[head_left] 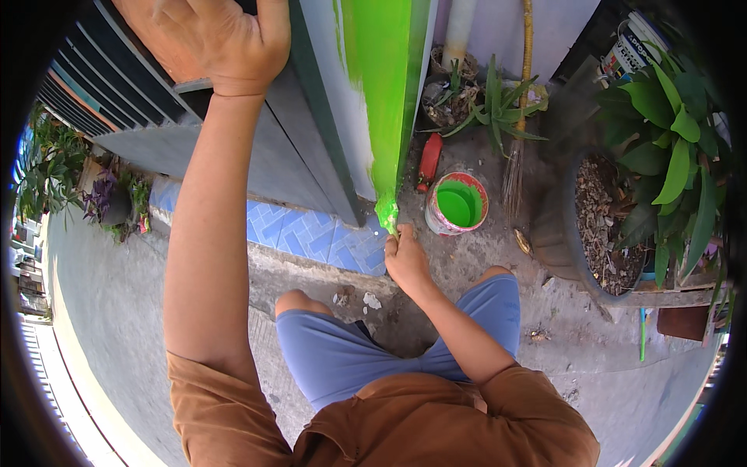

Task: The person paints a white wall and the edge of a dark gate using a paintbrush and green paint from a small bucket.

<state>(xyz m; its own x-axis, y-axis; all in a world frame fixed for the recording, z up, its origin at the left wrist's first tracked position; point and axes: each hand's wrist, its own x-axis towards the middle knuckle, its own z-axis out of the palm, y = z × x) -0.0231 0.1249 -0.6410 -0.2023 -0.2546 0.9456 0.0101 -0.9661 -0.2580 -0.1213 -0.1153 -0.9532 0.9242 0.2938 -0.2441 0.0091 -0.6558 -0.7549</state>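
My right hand (408,261) is closed around the handle of a paintbrush (387,212). The bristles, thick with bright green paint, are at the foot of a narrow pillar (387,93). Green covers most of the pillar's face, with a pale strip along its left side. Just right of the brush stands a small paint pail (433,221) with green paint inside and a smeared red rim. My left hand (233,47) is raised at the upper left, fingers apart, against the dark metal gate (299,132); its fingertips run out of the picture.
Blue patterned tiles (299,237) edge the step below the gate. A red object (429,159) lies behind the pail. Potted aloe (498,101) and a twig broom (514,175) stand by the wall. A large planter (556,218) with a leafy plant takes up the right side.
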